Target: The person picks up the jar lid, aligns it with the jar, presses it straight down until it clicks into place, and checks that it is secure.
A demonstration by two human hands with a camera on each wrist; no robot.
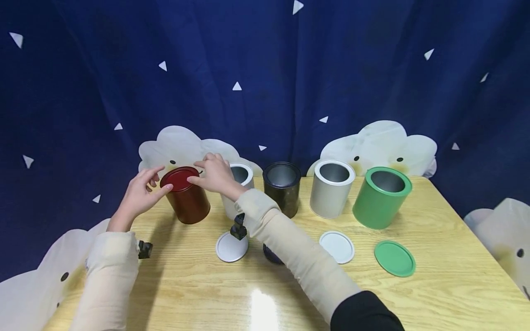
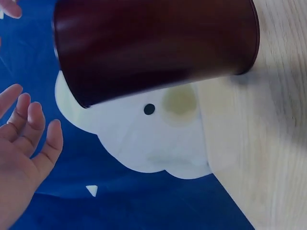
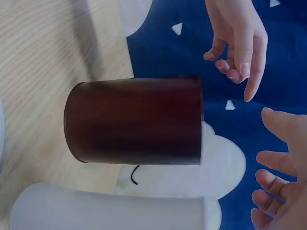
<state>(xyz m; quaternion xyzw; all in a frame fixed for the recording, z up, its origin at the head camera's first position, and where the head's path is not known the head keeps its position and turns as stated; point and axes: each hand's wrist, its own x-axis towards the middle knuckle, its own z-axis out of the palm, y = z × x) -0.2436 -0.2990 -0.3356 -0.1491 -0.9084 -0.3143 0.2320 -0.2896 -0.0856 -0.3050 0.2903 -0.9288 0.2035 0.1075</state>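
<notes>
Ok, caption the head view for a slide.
Left hand and right hand hover near a lidded dark-red tin, four open tins alongside.

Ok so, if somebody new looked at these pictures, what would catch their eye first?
Probably the dark red can at the left end of the row, with the left hand and right hand above its top. Next might come the open green can at the row's right end, a green lid lying in front of it. Behind hangs a deep blue backdrop dotted with white triangles.
</notes>
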